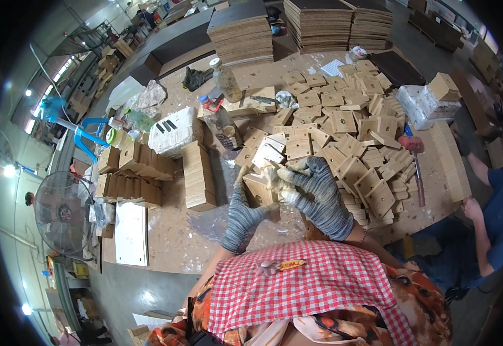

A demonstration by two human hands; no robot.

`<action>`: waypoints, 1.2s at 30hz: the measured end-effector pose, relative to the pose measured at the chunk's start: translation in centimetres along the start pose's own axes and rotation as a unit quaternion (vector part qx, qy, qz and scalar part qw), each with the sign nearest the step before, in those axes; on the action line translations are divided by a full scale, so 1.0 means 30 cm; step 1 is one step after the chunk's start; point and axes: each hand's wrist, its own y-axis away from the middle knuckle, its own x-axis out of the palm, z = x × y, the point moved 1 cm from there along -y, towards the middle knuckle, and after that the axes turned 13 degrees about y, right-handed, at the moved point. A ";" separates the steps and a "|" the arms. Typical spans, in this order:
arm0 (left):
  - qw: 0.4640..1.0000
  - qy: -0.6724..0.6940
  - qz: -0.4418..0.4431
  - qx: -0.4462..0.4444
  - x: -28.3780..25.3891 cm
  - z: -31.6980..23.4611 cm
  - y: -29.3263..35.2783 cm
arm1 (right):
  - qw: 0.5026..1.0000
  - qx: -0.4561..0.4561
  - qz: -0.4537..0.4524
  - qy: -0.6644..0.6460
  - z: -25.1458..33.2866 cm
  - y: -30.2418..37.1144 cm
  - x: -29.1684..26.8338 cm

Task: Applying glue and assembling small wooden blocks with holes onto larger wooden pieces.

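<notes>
Both my hands wear grey knitted gloves with cream-coloured fingertips and meet over the near middle of the workbench. My left hand (pixel 242 218) grips a small wooden block (pixel 256 191) with a dark hole in its face, thumb and fingers around its left side. Against the block's upper right, my right hand (pixel 323 199) has its fingers pinched together. A crumpled whitish bit (pixel 272 176) shows at those fingertips; whether it is cloth or worn glove is unclear. Just beyond lie white drilled plates (pixel 269 151) and a heap of drilled wooden blocks (pixel 344 122).
Stacked wooden blocks (pixel 198 176) and a white wrapped package (pixel 173 134) stand left. Bottles (pixel 226 81) are farther back. A red-headed mallet (pixel 411 144) lies right of the heap. A fan (pixel 62 213) stands beyond the left edge; another person (pixel 499 202) is at right.
</notes>
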 end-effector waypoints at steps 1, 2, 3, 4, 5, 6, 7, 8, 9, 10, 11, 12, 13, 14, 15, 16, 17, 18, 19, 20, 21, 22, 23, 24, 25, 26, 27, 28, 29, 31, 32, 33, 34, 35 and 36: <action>1.000 0.006 0.004 -0.012 -0.006 0.003 -0.002 | 0.998 0.029 0.003 -0.052 -0.010 -0.005 -0.005; 0.999 0.013 0.002 -0.037 -0.010 0.007 -0.004 | 0.993 0.058 0.006 -0.105 -0.015 -0.010 0.002; 0.999 0.012 0.003 -0.041 -0.014 0.008 -0.001 | 0.993 0.061 0.006 -0.100 -0.016 -0.005 -0.006; 0.999 0.002 0.004 -0.032 -0.015 0.010 -0.002 | 0.990 0.055 0.010 -0.129 -0.015 -0.007 -0.002; 0.999 -0.009 0.008 -0.032 -0.013 0.012 -0.002 | 0.986 0.043 0.002 -0.161 -0.011 -0.002 -0.005; 0.999 -0.017 0.006 -0.033 -0.012 0.014 -0.003 | 0.979 0.041 -0.015 -0.199 -0.009 -0.002 -0.005; 0.999 -0.006 0.015 -0.034 -0.006 0.018 -0.004 | 0.989 0.003 -0.009 -0.147 0.002 0.005 -0.002; 0.999 0.008 0.017 -0.033 0.000 0.020 -0.005 | 0.994 0.017 0.005 -0.105 0.005 0.006 0.000; 0.999 0.018 0.028 -0.029 0.003 0.019 -0.006 | 0.997 0.030 0.020 -0.063 0.006 0.004 0.000; 0.999 0.003 0.021 -0.025 0.005 0.017 -0.007 | 0.998 0.034 0.044 -0.021 0.007 0.003 0.001; 1.000 -0.015 0.022 -0.016 0.006 0.012 -0.008 | 0.999 0.016 0.027 0.012 0.006 -0.002 -0.004; 0.999 -0.033 0.023 -0.008 0.005 0.004 -0.009 | 0.999 0.043 0.029 -0.013 0.003 -0.006 -0.006; 0.999 -0.035 0.029 -0.005 0.004 -0.004 -0.009 | 0.997 0.062 0.020 -0.039 -0.004 -0.014 -0.012; 0.999 -0.037 0.034 -0.002 0.004 -0.013 -0.008 | 0.995 0.081 0.011 -0.064 -0.007 -0.017 -0.014; 0.999 -0.043 0.028 -0.013 0.005 -0.019 -0.004 | 0.989 0.115 0.028 -0.087 -0.013 -0.019 -0.017; 0.998 -0.056 0.041 0.010 0.009 -0.026 0.000 | 0.994 0.060 0.008 -0.086 -0.008 -0.017 -0.018; 0.996 -0.076 0.044 0.019 0.015 -0.032 0.003 | 0.996 0.035 -0.001 -0.080 -0.007 -0.015 -0.019; 0.994 -0.096 0.050 0.030 0.023 -0.036 0.002 | 0.995 -0.001 -0.037 -0.089 -0.004 -0.011 -0.020; 0.995 -0.073 0.046 0.040 0.033 -0.037 0.000 | 0.987 0.032 -0.002 -0.160 -0.004 -0.007 -0.009; 0.997 -0.051 0.043 0.049 0.045 -0.034 -0.001 | 0.986 0.041 -0.006 -0.164 -0.004 -0.004 -0.001; 0.996 -0.034 0.056 0.066 0.053 -0.034 -0.003 | 0.998 0.015 0.006 -0.067 -0.007 -0.004 0.002; 0.995 -0.062 0.046 0.069 0.049 -0.039 -0.006 | 0.999 -0.017 0.011 0.031 -0.010 -0.004 0.006; 0.991 -0.096 0.051 0.083 0.043 -0.044 -0.011 | 1.000 0.000 0.009 0.004 -0.020 -0.010 0.009; 0.987 -0.128 0.039 0.087 0.036 -0.045 -0.015 | 0.999 0.038 0.005 -0.032 -0.031 -0.017 0.011; 0.995 -0.058 0.043 0.068 0.029 -0.043 -0.008 | 0.995 0.074 0.003 -0.068 -0.043 -0.022 0.005; 0.994 -0.077 0.045 0.059 0.021 -0.039 -0.012 | 0.986 0.137 0.012 -0.096 -0.052 -0.025 0.005; 0.993 -0.089 0.044 0.058 0.015 -0.034 -0.018 | 0.985 0.114 -0.017 -0.125 -0.052 -0.023 -0.002; 0.992 -0.102 0.042 0.056 0.008 -0.029 -0.017 | 0.988 0.071 -0.027 -0.134 -0.047 -0.021 -0.006; 0.996 -0.078 0.036 0.029 0.003 -0.020 -0.012 | 0.986 0.045 -0.050 -0.150 -0.039 -0.016 -0.007; 0.999 -0.024 0.039 -0.019 0.009 0.000 -0.008 | 0.974 0.028 -0.054 -0.220 -0.012 -0.001 0.008; 0.998 -0.020 0.045 -0.032 0.015 0.006 -0.011 | 0.985 0.010 -0.066 -0.157 -0.009 0.000 0.003; 0.998 -0.011 0.060 -0.034 0.022 0.009 -0.015 | 0.996 0.009 -0.052 -0.075 -0.006 -0.001 0.010; 0.997 -0.003 0.065 -0.050 0.027 0.008 -0.017 | 0.999 -0.001 -0.040 0.011 -0.005 0.001 0.010; 0.996 -0.031 0.054 -0.065 0.030 0.003 -0.021 | 0.998 -0.004 -0.066 0.005 -0.014 -0.012 0.014; 0.994 -0.022 0.080 -0.075 0.033 -0.006 -0.020 | 0.997 0.031 -0.057 -0.035 -0.030 -0.020 0.011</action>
